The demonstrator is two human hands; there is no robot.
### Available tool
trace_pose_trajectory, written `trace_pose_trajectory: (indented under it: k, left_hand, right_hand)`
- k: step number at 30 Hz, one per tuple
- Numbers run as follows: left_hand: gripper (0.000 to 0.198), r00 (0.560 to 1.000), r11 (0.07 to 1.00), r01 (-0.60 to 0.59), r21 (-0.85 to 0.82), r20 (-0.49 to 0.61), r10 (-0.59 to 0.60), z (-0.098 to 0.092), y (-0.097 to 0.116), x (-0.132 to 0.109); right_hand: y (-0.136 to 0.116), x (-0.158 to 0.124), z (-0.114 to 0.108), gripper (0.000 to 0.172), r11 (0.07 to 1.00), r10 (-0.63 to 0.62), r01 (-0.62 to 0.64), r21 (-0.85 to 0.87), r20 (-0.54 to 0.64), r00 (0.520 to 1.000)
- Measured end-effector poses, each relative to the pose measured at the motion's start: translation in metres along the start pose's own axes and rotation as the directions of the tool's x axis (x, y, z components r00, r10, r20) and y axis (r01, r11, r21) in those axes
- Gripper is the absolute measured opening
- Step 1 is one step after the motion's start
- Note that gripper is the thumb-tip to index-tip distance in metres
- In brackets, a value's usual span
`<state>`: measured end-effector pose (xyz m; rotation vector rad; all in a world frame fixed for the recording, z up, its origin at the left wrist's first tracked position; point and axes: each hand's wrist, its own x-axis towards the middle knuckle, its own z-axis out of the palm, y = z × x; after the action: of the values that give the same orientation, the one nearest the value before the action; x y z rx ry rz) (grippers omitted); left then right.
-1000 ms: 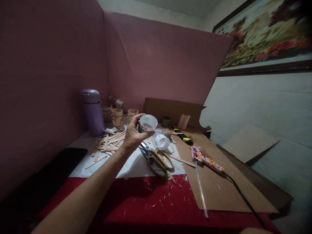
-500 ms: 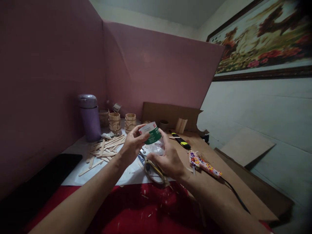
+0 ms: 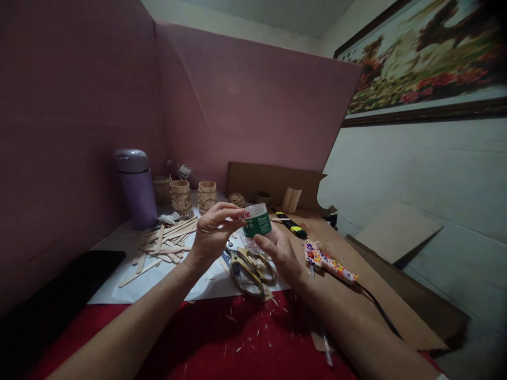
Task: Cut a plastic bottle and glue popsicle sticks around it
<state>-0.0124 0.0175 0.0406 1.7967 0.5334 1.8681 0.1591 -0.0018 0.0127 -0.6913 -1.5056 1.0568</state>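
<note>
A cut piece of clear plastic bottle (image 3: 257, 226) with a green and white label is held up over the table between both hands. My left hand (image 3: 212, 229) pinches its left edge, thumb and fingers at the rim. From the right and below, my right hand (image 3: 283, 256) grips it, with the thumb across the lower front; some of those fingers are hidden behind it. Under the plastic piece lies a pair of scissors (image 3: 247, 277), its gold handles toward me. Wooden craft sticks (image 3: 164, 243) lie in a loose pile left of my left hand.
A purple bottle (image 3: 138, 195) and stick-covered cups (image 3: 181, 198) stand at the back left, near a ball of twine (image 3: 236, 199). On the right-hand cardboard (image 3: 380, 311) lie a utility knife (image 3: 292, 226) and a flower-patterned glue gun (image 3: 328, 264) with a cord.
The bottle piece has turned, showing another side of its label, and shifted slightly right. My left fingers have moved to its left rim. The view has shifted a little.
</note>
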Motion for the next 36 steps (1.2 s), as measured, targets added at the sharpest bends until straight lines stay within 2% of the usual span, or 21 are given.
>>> trace_pose_trajectory:
  k: [2,6,9,11,13,15,18,20,23,31,36]
  left_hand:
    - [0.012,0.989,0.983,-0.146,0.113,-0.002,0.147,-0.002,0.000,0.001]
    - [0.013,0.926,0.884,-0.372,0.284,0.053,0.373,-0.003,0.007,0.000]
    - [0.019,0.875,0.815,-0.477,0.329,0.095,0.475,0.000,0.014,-0.003]
    - [0.023,0.851,0.787,-0.518,0.335,0.112,0.513,0.001,0.017,-0.004]
    - [0.024,0.838,0.769,-0.539,0.344,0.125,0.531,0.002,0.020,-0.006]
    - [0.023,0.825,0.747,-0.557,0.362,0.141,0.547,0.002,0.021,-0.006]
    - [0.020,0.811,0.717,-0.575,0.395,0.160,0.562,0.002,0.022,-0.007]
    - [0.019,0.810,0.710,-0.577,0.404,0.169,0.562,0.002,0.024,-0.008]
    - [0.016,0.810,0.711,-0.578,0.401,0.174,0.560,0.003,0.026,-0.008]
    - [0.012,0.812,0.724,-0.580,0.372,0.200,0.548,0.003,0.025,-0.007]
    - [0.008,0.805,0.714,-0.592,0.373,0.228,0.548,0.001,0.024,-0.005]
  right_hand:
    - [0.002,0.002,0.000,0.047,0.995,0.009,-0.012,0.102,0.029,1.000]
    - [-0.004,0.001,0.004,0.055,0.982,-0.008,0.005,0.189,0.017,1.000]
    - [-0.011,0.000,0.006,0.057,0.982,-0.058,0.061,0.177,-0.021,0.998]
    - [-0.013,-0.001,0.005,0.062,0.989,-0.106,0.112,0.099,-0.067,0.992]
    - [-0.012,-0.001,0.003,0.065,0.981,-0.185,0.176,-0.079,-0.134,0.973]
    - [-0.011,-0.003,0.001,0.065,0.914,-0.319,0.253,-0.318,-0.177,0.931]
    - [-0.008,-0.005,-0.003,0.064,0.706,-0.531,0.343,-0.619,-0.143,0.835]
    - [-0.006,-0.007,-0.005,0.063,0.592,-0.611,0.367,-0.718,-0.102,0.785]
    - [-0.005,-0.007,-0.006,0.062,0.533,-0.649,0.383,-0.754,-0.073,0.758]
    - [-0.003,-0.006,-0.006,0.066,0.571,-0.657,0.400,-0.717,-0.106,0.747]
    - [-0.003,-0.006,-0.006,0.065,0.555,-0.656,0.397,-0.731,-0.091,0.749]
